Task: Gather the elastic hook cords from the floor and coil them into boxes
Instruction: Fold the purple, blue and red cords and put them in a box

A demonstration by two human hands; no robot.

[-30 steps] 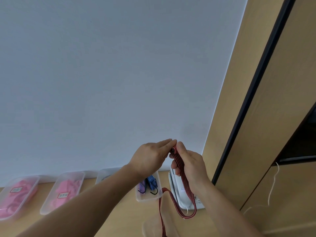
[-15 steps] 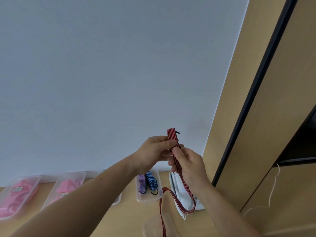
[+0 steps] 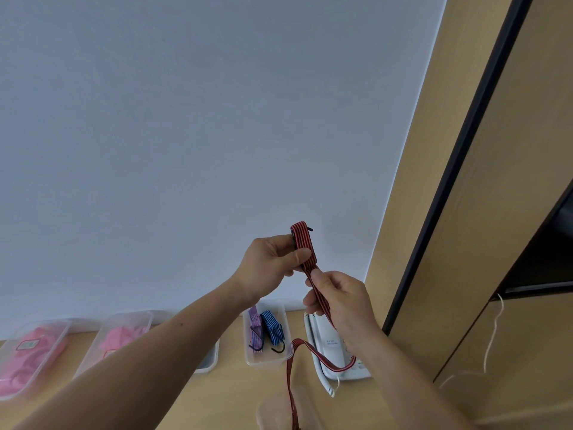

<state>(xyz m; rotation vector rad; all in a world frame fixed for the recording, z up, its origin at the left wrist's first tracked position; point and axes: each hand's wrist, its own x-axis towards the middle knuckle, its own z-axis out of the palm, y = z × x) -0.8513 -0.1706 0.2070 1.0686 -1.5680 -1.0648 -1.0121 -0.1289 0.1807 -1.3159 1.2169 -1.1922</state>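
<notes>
A red-and-black striped elastic hook cord (image 3: 303, 243) is held up in front of the wall. My left hand (image 3: 273, 265) pinches its folded top end, where a black hook tip pokes out. My right hand (image 3: 338, 296) grips the strap just below and the rest hangs down in a loop to the bottom edge. A clear box (image 3: 269, 360) on the floor below holds a coiled purple cord (image 3: 256, 327) and a coiled blue cord (image 3: 273, 328) with black hooks.
Two clear boxes with pink contents, one (image 3: 18, 364) at far left and another (image 3: 124, 333) beside it, stand along the wall, with a third box (image 3: 208, 358) behind my left forearm. A white device (image 3: 333, 364) lies right of the cord box. A wooden cabinet (image 3: 483, 212) fills the right side.
The cord's folded end now stands up above my left thumb as a longer flat fold. My right hand has slid down the strap, away from my left hand.
</notes>
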